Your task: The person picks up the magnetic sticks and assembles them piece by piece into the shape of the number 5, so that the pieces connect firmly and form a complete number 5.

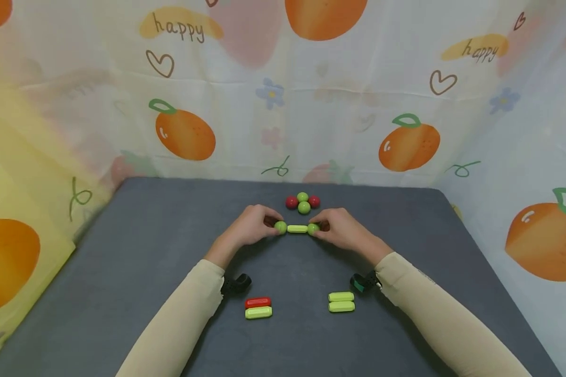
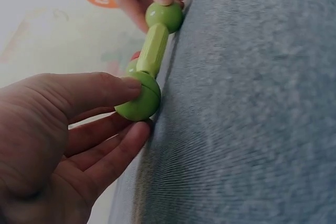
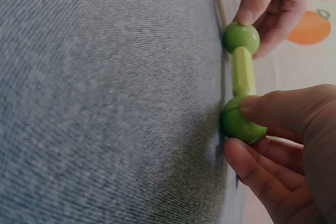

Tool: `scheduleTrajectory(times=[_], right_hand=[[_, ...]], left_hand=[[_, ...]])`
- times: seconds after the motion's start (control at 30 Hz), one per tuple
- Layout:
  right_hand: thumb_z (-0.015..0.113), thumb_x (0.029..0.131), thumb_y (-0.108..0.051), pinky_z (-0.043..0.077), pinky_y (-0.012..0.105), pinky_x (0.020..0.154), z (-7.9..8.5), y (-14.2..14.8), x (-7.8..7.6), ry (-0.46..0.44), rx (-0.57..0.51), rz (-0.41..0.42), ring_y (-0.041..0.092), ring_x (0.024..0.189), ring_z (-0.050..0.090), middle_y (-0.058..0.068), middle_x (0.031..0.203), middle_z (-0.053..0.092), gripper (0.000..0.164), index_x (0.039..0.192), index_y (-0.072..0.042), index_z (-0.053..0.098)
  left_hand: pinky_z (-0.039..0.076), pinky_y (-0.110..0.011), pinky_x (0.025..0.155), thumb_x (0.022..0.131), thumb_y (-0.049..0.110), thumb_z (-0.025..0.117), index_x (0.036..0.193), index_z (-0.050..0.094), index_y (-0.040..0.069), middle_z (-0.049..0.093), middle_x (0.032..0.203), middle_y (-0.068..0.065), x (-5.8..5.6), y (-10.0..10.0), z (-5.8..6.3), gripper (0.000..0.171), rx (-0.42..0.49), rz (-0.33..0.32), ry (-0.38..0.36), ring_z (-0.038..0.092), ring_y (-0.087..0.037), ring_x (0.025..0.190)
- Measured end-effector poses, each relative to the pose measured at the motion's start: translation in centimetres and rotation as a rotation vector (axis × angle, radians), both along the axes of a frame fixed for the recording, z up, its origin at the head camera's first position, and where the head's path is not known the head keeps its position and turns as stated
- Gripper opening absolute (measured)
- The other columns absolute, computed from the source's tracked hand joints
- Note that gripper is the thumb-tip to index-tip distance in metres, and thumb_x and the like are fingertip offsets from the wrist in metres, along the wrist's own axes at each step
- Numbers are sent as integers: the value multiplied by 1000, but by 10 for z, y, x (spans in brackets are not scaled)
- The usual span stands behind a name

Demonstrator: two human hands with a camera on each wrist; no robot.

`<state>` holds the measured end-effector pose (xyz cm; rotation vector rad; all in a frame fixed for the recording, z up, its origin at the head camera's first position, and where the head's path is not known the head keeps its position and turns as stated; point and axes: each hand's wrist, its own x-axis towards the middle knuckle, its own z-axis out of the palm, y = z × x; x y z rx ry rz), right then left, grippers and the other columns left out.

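Between my two hands a pale yellow-green rod (image 1: pixel 297 229) lies lengthwise, with a green ball at each end. My left hand (image 1: pixel 256 225) pinches the left green ball (image 2: pixel 139 100) between thumb and fingers. The right green ball (image 3: pixel 239 121) is pinched by my right hand (image 1: pixel 340 229) in the same way. In both wrist views the rod's ends meet the balls, making one straight piece just at the table surface. Whether the parts are fixed together or only touching, I cannot tell.
Behind the hands sit two red balls (image 1: pixel 291 202) and two green balls (image 1: pixel 304 208) in a cluster. Nearer, a red rod (image 1: pixel 258 302) lies against a yellow-green rod (image 1: pixel 258 312); rightward lie two yellow-green rods (image 1: pixel 341 306). All are on the grey table (image 1: pixel 146 251).
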<state>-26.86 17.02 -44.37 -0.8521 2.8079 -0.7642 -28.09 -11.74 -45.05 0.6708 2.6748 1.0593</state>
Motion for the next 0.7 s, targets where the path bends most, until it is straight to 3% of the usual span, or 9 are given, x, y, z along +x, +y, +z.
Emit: scheduleTrajectory(times=[0.17, 0.5, 0.7], right_hand=[[81, 101, -18, 60, 35, 77, -1, 3, 1, -4, -9, -8, 11, 86, 67, 1, 108, 76, 28, 128, -9, 81], [82, 101, -18, 59, 36, 76, -2, 0, -1, -25, -24, -8, 13, 85, 67, 2, 108, 75, 31, 130, -9, 79], [82, 100, -17, 60, 39, 79, 11, 13, 9, 25, -52, 5, 15, 91, 69, 11, 125, 70, 45, 142, -7, 71]], left_hand=[[61, -38, 90, 97, 15, 85, 126, 82, 10, 79, 115, -3, 0, 4, -1, 30, 1, -2, -11, 74, -18, 102], [58, -43, 98, 101, 15, 81, 131, 81, 10, 78, 124, -4, -3, -10, -8, 30, 111, -12, -69, 72, -23, 115], [57, -43, 99, 101, 17, 81, 130, 81, 10, 79, 121, -3, -5, -10, -10, 30, 104, -34, -67, 72, -22, 113]])
